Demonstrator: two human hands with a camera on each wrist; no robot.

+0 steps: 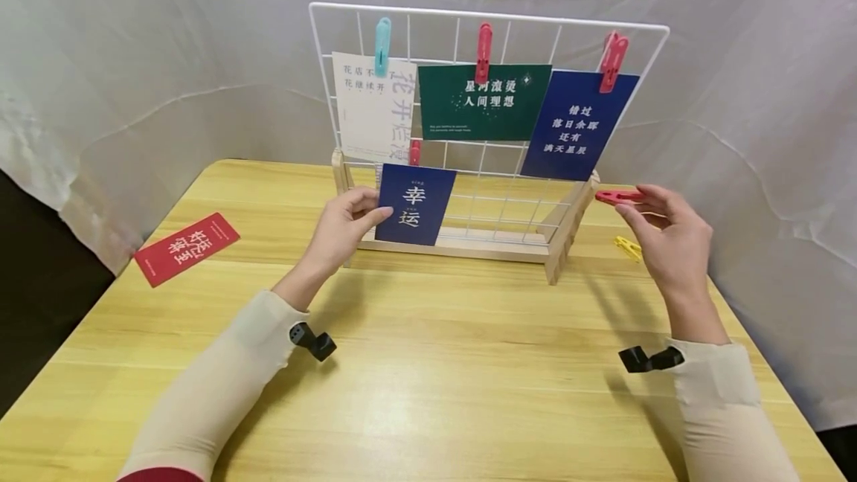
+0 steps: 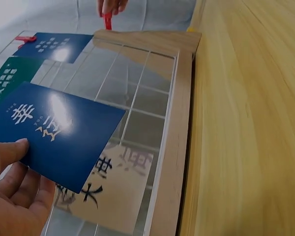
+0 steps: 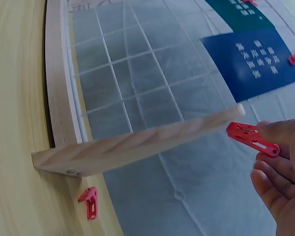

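My left hand [image 1: 341,225] pinches a blue card [image 1: 416,207] by its left edge, thumb on the front. It is held before the lower left of a white wire grid [image 1: 492,203] in a wooden stand [image 1: 455,245]. Behind that card hangs a pale card [image 2: 115,189] with dark characters, mostly hidden in the head view; a red clothespin [image 1: 415,152] shows above it. Off the stand's right side, my right hand [image 1: 676,244] holds a red clothespin [image 3: 253,138] between thumb and fingers. Its tip points left toward the stand.
Clipped along the grid's top are a white card [image 1: 364,114], a green card [image 1: 485,114] and another blue card [image 1: 576,125]. A red card [image 1: 187,249] lies at the table's left. By the stand's right foot rest a yellow clothespin [image 1: 628,248] and a pinkish-red clothespin [image 3: 91,202].
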